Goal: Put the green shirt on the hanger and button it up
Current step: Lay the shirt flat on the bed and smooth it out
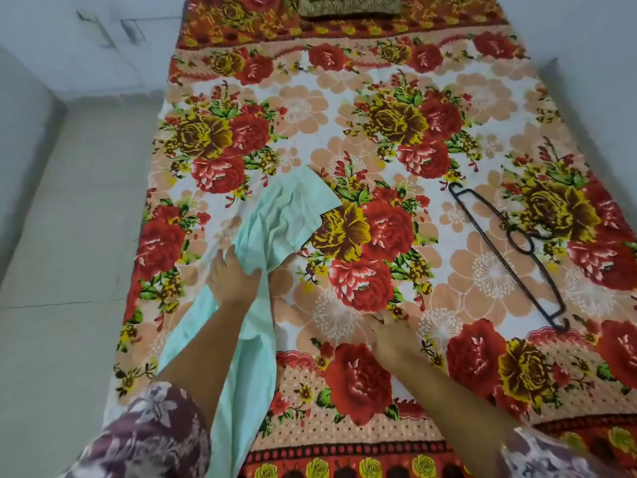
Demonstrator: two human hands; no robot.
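The pale green shirt (279, 215) lies bunched in a long strip on the left half of the bed, one end spread flat, the other trailing off the near edge. My left hand (232, 276) grips a fold of it near its middle. My right hand (391, 334) rests on the bedsheet with fingers apart, holding nothing, well to the right of the shirt. A dark hanger (510, 250) lies flat on the sheet at the right, hook pointing right, a hand's length beyond my right hand.
The bed is covered by a floral sheet (379, 139) in red, yellow and peach. A dark embroidered cushion (348, 6) sits at the far end. Pale floor tiles (69, 219) run along the left side, and a white wall stands at the right.
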